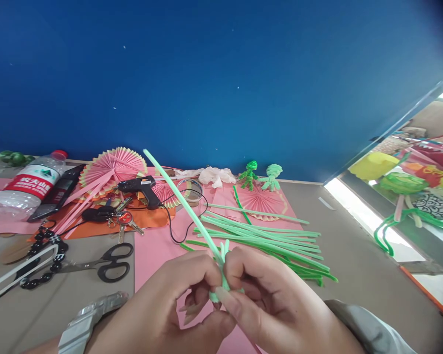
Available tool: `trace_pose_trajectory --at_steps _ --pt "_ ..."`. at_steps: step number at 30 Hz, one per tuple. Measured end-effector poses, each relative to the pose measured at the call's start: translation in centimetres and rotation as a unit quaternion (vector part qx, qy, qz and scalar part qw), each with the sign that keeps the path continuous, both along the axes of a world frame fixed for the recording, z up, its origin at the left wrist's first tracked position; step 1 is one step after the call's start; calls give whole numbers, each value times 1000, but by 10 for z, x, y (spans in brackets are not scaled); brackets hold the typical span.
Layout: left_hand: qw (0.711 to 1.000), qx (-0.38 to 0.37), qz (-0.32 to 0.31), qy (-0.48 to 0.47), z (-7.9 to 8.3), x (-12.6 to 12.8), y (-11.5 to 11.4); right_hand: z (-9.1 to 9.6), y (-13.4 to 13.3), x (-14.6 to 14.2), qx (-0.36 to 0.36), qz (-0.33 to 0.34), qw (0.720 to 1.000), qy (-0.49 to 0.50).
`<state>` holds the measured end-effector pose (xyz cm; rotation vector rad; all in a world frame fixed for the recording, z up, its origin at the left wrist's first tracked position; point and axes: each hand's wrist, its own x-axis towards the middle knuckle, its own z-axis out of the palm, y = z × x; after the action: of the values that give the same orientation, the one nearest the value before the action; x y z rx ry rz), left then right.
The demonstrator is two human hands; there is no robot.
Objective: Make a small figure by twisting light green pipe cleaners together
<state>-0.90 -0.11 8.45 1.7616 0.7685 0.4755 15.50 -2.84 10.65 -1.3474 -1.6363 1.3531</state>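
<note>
Light green pipe cleaners [184,204] are bent and wound together between my fingers, one long end pointing up to the left. My left hand [184,295] pinches the twisted part from the left. From the right, my right hand [266,295] grips the same piece, its thumb over the lower loop; the fingers hide part of it. Just beyond my hands lie several loose green pipe cleaners [266,236] on pink paper [151,255]. Farther back stand a dark green pipe-cleaner figure [248,176] and a lighter green pipe-cleaner figure [272,178].
At left are scissors [112,260], a bead bracelet [37,282], keys [127,221], a glue gun [142,187] with its cord, and a water bottle [33,182]. Pink paper fans [112,169] lie along the blue panel [221,88]. Tape [192,191] sits mid-back.
</note>
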Motion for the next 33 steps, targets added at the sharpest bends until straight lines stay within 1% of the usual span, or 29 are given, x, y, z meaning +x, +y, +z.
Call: trace_pose_trajectory --at_steps 4,7,10,12,15,18,21,24,26,29,33 --pt "999 21 4 -29 2 -2 1 3 5 6 73 17 997 -30" --pt "997 15 8 -76 3 -4 2 7 9 11 129 53 990 -28" --pt "996 21 9 -89 3 -4 3 10 8 12 154 51 986 -46" --pt "996 32 9 -85 1 -3 4 9 7 11 140 36 987 -75" --pt "996 41 -2 -83 -3 -1 4 8 5 10 80 72 989 -104" --pt "996 43 -10 -79 -6 -1 3 7 6 10 24 77 991 -102" --pt "998 33 -2 -59 -8 -1 2 7 7 12 -8 72 995 -74" --pt "999 31 0 -34 -7 -1 1 6 7 12 -25 72 996 -44" --pt "999 42 6 -15 -6 0 0 5 7 12 -29 64 996 -45" --pt "999 49 16 18 -6 1 0 2 6 11 -19 65 996 -49" --pt "998 32 24 41 -4 2 -1 1 7 10 -1 58 997 -53"
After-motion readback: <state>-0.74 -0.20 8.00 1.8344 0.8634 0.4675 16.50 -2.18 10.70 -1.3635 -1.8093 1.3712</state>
